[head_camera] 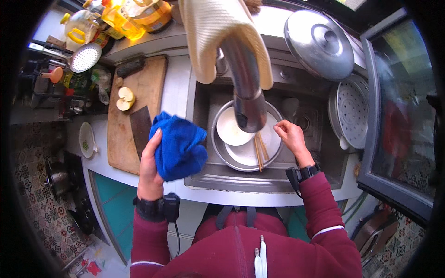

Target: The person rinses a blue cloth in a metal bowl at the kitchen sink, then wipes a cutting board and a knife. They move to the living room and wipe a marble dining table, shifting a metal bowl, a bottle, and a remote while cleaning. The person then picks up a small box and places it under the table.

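Note:
My left hand (151, 166) grips a bunched blue cloth (180, 147) above the counter, between the wooden cutting board (120, 149) and the sink. My right hand (290, 136) hovers by the right rim of a metal basin (222, 160) in the sink, its fingers bent together; whether they touch the rim or pinch something I cannot tell. Inside the basin are a white bowl (231, 130), wooden chopsticks (258, 153) and a larger white dish (240, 156). The faucet (248, 104), draped with a cream cloth (205, 38), hides part of the bowl. A cleaver blade (140, 128) and a cut apple (126, 98) lie on the board.
The steel sink (215, 177) surrounds the basin. A metal lid (320, 43) and a perforated steamer tray (351, 107) stand at its right, beside an open window (368, 104). Bottles (125, 21) line the back left ledge. A small white dish (87, 137) sits left of the board.

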A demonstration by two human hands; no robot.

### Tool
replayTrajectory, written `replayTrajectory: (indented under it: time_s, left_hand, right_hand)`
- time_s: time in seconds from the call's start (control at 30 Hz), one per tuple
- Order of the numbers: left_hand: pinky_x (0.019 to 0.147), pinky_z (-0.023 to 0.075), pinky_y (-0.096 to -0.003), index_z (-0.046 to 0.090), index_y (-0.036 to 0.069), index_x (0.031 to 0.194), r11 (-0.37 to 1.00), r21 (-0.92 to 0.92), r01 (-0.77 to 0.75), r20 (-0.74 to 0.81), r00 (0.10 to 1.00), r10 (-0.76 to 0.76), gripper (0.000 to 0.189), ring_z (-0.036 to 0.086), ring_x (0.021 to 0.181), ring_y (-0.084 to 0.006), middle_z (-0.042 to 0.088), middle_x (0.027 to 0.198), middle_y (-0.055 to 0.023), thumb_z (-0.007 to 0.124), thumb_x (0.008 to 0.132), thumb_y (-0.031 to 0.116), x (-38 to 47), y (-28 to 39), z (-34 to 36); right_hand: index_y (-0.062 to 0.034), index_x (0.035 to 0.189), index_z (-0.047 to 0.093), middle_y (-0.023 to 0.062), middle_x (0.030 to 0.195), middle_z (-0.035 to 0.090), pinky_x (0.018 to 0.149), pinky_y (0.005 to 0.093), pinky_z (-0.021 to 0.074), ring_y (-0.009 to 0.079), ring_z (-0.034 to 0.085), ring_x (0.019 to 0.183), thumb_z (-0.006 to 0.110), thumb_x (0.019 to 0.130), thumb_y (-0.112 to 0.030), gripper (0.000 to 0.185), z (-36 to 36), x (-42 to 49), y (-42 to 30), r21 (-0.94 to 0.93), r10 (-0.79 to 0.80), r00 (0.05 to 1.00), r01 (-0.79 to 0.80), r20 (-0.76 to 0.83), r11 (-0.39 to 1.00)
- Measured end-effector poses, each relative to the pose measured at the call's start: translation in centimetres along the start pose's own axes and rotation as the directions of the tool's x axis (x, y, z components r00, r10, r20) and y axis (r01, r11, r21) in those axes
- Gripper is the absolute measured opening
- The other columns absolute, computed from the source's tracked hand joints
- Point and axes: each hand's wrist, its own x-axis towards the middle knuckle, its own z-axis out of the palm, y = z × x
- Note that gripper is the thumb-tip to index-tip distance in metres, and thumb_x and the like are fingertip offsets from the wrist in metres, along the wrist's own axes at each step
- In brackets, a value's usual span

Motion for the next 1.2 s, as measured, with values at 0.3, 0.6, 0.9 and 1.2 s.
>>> replayTrajectory:
  time_s: [0.3,0.6,0.9,1.2]
  left_hand:
    - [0.074,0.054,-0.0338,0.059,-0.002,0.115,0.668,0.713,-0.214,0.08,0.971,0.225,0.046,0.066,0.085,-0.0206,0.067,0.102,-0.0113,0.069,0.084,0.03,21.9,6.1,4.1]
    - [0.076,0.0502,-0.0318,0.062,-0.005,0.11,0.567,0.816,-0.113,-0.098,0.94,0.327,0.046,0.064,0.087,-0.0182,0.067,0.1,-0.0119,0.072,0.079,0.027,26.2,7.3,4.4]
    - [0.084,0.0493,-0.0307,0.051,0.001,0.12,0.637,0.771,-0.011,-0.036,0.998,0.06,0.059,0.06,0.091,-0.0152,0.061,0.101,-0.0061,0.068,0.08,0.04,0.3,5.6,-0.4]
    - [0.081,0.0478,-0.0278,0.05,-0.003,0.118,0.712,0.645,0.278,-0.22,0.96,-0.175,0.069,0.058,0.088,-0.0147,0.06,0.099,-0.0066,0.077,0.07,0.038,-10.0,1.3,-4.0]
  right_hand:
    - [-0.0058,0.092,0.066,0.0095,0.077,0.067,0.064,0.0294,0.0511,0.0162,0.065,0.067,0.065,0.086,-0.019,0.015,2.0,-5.4,-1.2,0.236,-0.033,0.99,-0.001,0.14,0.972]
    - [-0.0064,0.114,0.06,0.0196,0.109,0.062,0.091,0.0428,0.0473,0.0359,0.059,0.105,0.068,0.079,-0.02,0.039,0.0,-6.8,14.1,-0.432,0.352,0.93,-0.274,0.109,0.859]
    - [-0.0015,0.098,0.069,0.0205,0.104,0.066,0.085,0.0424,0.0514,0.0355,0.063,0.099,0.073,0.07,-0.027,0.038,3.6,-1.7,21.9,-0.647,0.534,0.801,-0.26,0.27,0.717]
    - [-0.005,0.11,0.064,0.0199,0.107,0.065,0.088,0.0426,0.0484,0.0338,0.061,0.104,0.073,0.063,-0.036,0.056,-1.0,-1.8,19.0,-0.522,0.459,0.805,-0.225,0.377,0.823]
